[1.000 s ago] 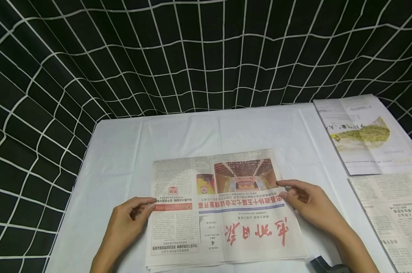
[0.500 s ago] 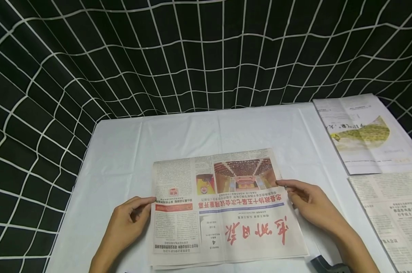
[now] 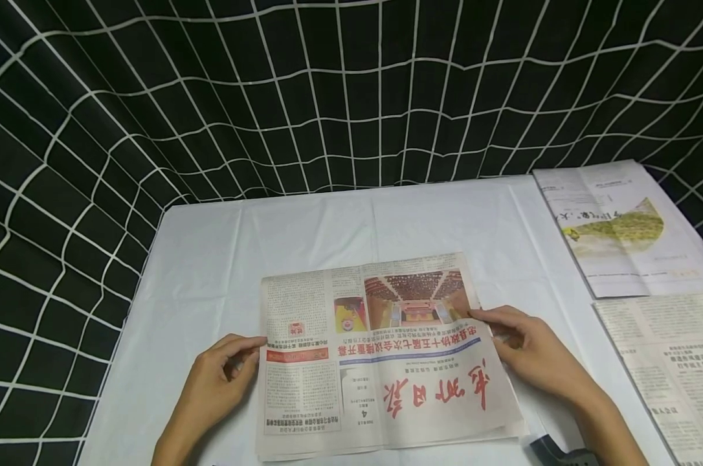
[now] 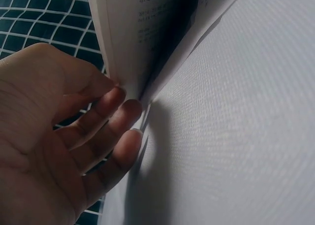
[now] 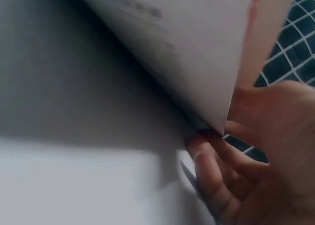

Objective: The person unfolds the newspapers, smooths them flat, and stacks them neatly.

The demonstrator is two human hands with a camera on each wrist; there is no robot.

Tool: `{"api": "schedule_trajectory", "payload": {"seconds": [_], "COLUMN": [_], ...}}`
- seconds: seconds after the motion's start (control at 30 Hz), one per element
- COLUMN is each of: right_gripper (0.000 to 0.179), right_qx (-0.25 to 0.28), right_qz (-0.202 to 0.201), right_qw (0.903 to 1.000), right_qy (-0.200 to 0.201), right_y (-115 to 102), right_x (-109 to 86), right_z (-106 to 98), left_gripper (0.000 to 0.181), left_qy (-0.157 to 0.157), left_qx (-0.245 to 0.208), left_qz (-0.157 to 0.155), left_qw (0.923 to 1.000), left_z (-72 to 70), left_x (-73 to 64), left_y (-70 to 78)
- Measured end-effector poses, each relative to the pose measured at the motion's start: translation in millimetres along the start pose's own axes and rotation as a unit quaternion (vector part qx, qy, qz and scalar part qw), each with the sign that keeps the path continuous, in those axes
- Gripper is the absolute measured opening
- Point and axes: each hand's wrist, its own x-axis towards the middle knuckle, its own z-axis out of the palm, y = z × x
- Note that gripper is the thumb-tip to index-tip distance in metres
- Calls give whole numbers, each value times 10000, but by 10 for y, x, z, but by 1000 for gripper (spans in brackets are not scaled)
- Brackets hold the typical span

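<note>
A folded newspaper with red headline characters and a hall photo lies on the white table, its print upside down from here. My left hand holds its left edge, finger and thumb tips together there. In the left wrist view, the left fingers are bent at the paper's fold, pages bulging above the cloth. My right hand grips the right edge, one fingertip on top beside the photo. In the right wrist view, the lifted pages slope up from the right fingers, which are partly under them.
On the right of the white-covered table lie a printed sheet with a green-yellow picture and another newspaper. A dark curved object sits beside the right forearm. Black grid-patterned cloth surrounds the table.
My right thumb has slid off the printed face to the paper's edge. The newspaper's right side has risen slightly and its left edge has shifted a little right. My left hand barely moves.
</note>
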Motion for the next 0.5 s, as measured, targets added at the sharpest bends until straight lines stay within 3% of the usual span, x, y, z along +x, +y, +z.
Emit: {"api": "schedule_trajectory", "payload": {"seconds": [0.2,0.5], "right_gripper": [25,25], "right_qx": [-544,-338], "right_qz": [-332,-849], "right_qw": [9948,9866], "right_qy": [797,1353], "right_y": [50,24], "right_x": [15,35], "right_z": [67,87], "left_gripper": [29,35], "left_qy": [-89,-147], "left_qx": [73,189], "left_qz": [-63,-93], "left_qw": [9999,9997], "left_z": [-9,-5], "left_x": [-2,-15], "left_y": [9,11]}}
